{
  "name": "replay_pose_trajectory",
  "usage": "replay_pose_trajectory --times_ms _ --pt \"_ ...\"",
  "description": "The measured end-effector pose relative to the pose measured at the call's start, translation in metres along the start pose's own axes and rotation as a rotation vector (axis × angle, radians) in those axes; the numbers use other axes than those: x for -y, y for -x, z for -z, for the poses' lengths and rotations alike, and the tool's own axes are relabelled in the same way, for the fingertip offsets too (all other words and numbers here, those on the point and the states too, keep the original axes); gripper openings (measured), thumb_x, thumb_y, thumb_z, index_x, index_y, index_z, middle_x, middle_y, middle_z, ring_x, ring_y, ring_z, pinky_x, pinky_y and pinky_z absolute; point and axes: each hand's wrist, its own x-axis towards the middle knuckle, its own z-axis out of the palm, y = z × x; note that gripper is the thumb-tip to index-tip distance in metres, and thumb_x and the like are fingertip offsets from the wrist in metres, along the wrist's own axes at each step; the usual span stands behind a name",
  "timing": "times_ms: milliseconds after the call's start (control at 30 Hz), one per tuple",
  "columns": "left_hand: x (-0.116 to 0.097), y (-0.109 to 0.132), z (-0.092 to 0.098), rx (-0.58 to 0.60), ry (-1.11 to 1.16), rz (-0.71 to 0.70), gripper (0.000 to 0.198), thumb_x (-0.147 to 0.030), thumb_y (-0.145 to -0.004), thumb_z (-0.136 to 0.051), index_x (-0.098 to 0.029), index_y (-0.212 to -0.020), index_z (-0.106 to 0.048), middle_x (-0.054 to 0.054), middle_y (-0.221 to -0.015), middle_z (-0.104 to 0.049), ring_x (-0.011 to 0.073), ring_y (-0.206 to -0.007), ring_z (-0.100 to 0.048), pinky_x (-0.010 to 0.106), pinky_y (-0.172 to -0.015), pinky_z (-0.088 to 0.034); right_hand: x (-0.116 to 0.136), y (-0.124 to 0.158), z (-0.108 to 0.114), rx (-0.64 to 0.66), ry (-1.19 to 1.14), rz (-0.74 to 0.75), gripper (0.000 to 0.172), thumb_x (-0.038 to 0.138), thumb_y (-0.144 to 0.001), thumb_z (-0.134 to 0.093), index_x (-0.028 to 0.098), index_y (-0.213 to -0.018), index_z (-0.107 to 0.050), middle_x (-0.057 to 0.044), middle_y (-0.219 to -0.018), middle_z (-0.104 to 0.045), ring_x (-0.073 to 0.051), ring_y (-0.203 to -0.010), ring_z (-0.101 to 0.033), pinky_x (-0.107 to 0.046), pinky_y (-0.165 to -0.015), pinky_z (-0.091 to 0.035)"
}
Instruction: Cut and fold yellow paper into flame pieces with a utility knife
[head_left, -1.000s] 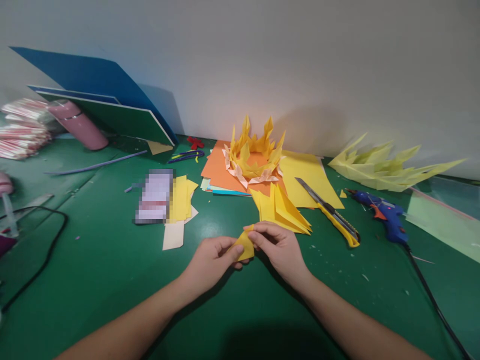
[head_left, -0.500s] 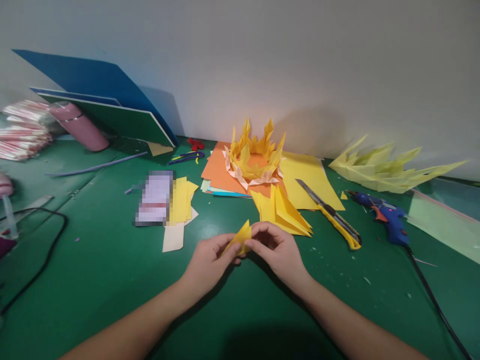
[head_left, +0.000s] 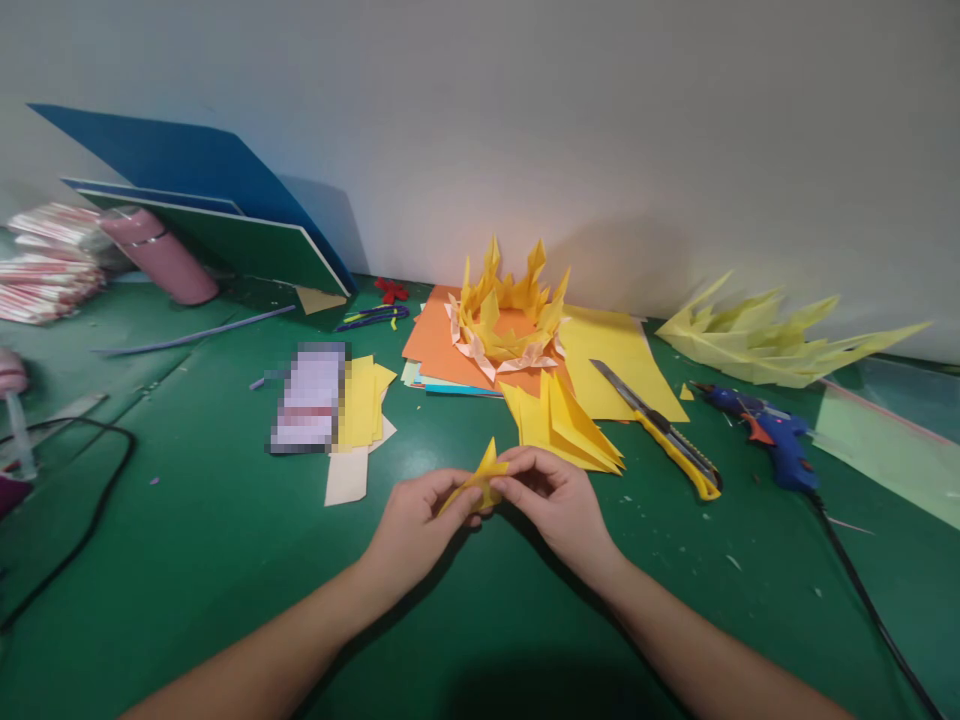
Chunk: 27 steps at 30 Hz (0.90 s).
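A small folded piece of yellow paper [head_left: 487, 470] is pinched between both hands just above the green table, one pointed tip sticking up. My left hand [head_left: 420, 510] grips its left side, thumb on top. My right hand [head_left: 553, 492] holds the right side between thumb and fingers, which partly hide it. Right behind the hands lie several yellow folded paper pieces [head_left: 562, 430]. Farther back, a yellow-orange paper crown [head_left: 517, 300] with upright points and a pale pink lower edge rests on orange paper [head_left: 425, 335].
A utility knife [head_left: 660, 430] and a blue glue gun [head_left: 780, 430] with a black cord lie at right, before a pale yellow folded-paper strip [head_left: 772, 340]. To the left are a blurred phone-like object [head_left: 309, 395], yellow paper strips [head_left: 360, 400], a pink bottle [head_left: 161, 255] and leaning boards [head_left: 225, 240].
The folded yellow paper has changed shape slightly: its tip stands narrower and a flap shows toward my right fingers. Both hands stay in nearly the same place.
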Motion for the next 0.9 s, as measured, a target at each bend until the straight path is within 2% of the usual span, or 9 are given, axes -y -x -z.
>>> replay_pose_trajectory --times_ms 167,300,400,500,700,900 --pt "-0.001 0.000 -0.001 -0.005 0.046 0.028 0.029 -0.044 -0.077 -0.061 -0.016 -0.079 -0.067 0.005 -0.074 -0.070 0.0162 -0.068 -0.064 0.030 -0.068 -0.054 -0.001 -0.001 0.001 0.011 0.021 0.001 0.014 0.029 -0.065 -0.073 0.020 -0.064 -0.062 -0.002 -0.073 -0.064 -0.014 -0.065 -0.061 -0.026 -0.060 -0.052" --pt "-0.004 -0.001 0.000 0.016 0.123 0.043 0.038 -0.052 -0.072 -0.063 -0.015 -0.082 -0.066 0.003 -0.072 -0.066 0.0147 -0.064 -0.059 0.027 -0.063 -0.050 0.001 -0.001 0.002 0.062 0.105 0.108 0.007 0.026 -0.070 -0.071 0.021 -0.069 -0.065 -0.001 -0.074 -0.066 -0.015 -0.066 -0.061 -0.026 -0.062 -0.052" --pt "-0.006 -0.003 0.002 -0.010 0.091 0.043 0.045 -0.059 -0.073 -0.058 -0.015 -0.073 -0.062 -0.003 -0.057 -0.051 0.0099 -0.052 -0.043 0.022 -0.050 -0.037 0.002 -0.001 0.002 0.086 0.150 0.191 0.004 0.022 -0.071 -0.070 0.023 -0.070 -0.066 -0.001 -0.076 -0.066 -0.015 -0.069 -0.061 -0.027 -0.064 -0.051" --pt "-0.009 -0.003 0.004 0.010 0.092 0.060 0.047 -0.062 -0.073 -0.055 -0.015 -0.067 -0.058 -0.006 -0.052 -0.039 0.0085 -0.049 -0.033 0.021 -0.046 -0.028 0.002 0.000 0.002 0.108 0.159 0.229 0.006 0.019 -0.071 -0.071 0.023 -0.071 -0.067 -0.002 -0.077 -0.067 -0.016 -0.075 -0.063 -0.028 -0.070 -0.052" --pt "-0.013 -0.004 0.006 0.051 0.144 0.080 0.044 -0.058 -0.070 -0.058 -0.015 -0.065 -0.060 -0.007 -0.051 -0.033 0.0080 -0.049 -0.027 0.021 -0.046 -0.025 0.004 0.000 0.001 0.113 0.166 0.235 0.006 0.020 -0.073 -0.069 0.023 -0.070 -0.065 -0.002 -0.075 -0.065 -0.016 -0.074 -0.062 -0.028 -0.071 -0.052" --pt "-0.014 -0.002 0.006 0.031 0.063 0.084 0.041 -0.053 -0.074 -0.051 -0.017 -0.055 -0.051 -0.005 -0.053 -0.033 0.0091 -0.051 -0.028 0.022 -0.048 -0.027 0.004 0.001 0.001 0.076 0.169 0.195 0.008 0.024 -0.074 -0.068 0.022 -0.069 -0.062 -0.002 -0.075 -0.065 -0.016 -0.072 -0.062 -0.029 -0.068 -0.052"
